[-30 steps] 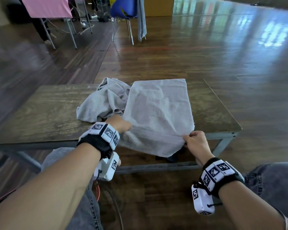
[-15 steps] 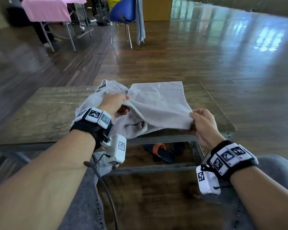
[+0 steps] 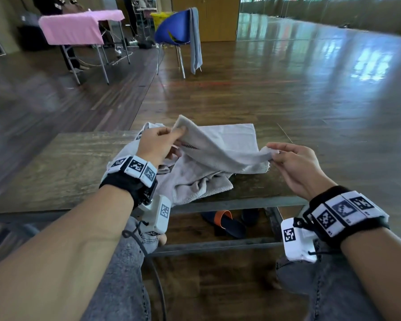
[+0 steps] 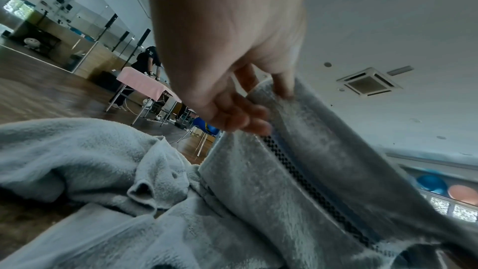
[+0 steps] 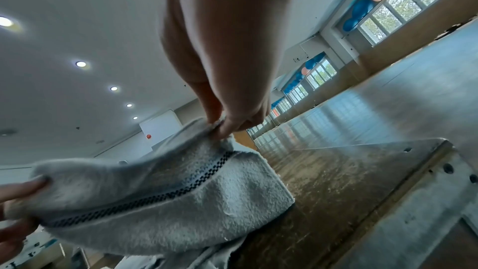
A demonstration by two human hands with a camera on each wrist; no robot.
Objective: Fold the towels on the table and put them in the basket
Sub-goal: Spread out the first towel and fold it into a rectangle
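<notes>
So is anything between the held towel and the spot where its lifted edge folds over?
Nothing visible. Left hand and right hand pinch the towel near edge; its far half lies flat and uncovered on the table. No basket beside the table.

1. My left hand (image 3: 159, 144) is raised above the table, thumb and forefinger pinching a corner of the towel (image 3: 218, 147), the other fingers loosely curled beneath.
2. My right hand (image 3: 294, 163) sits lower and to the right, fingertips pinching the opposite corner.
3. Both forearms reach forward, wrists banded.
</notes>
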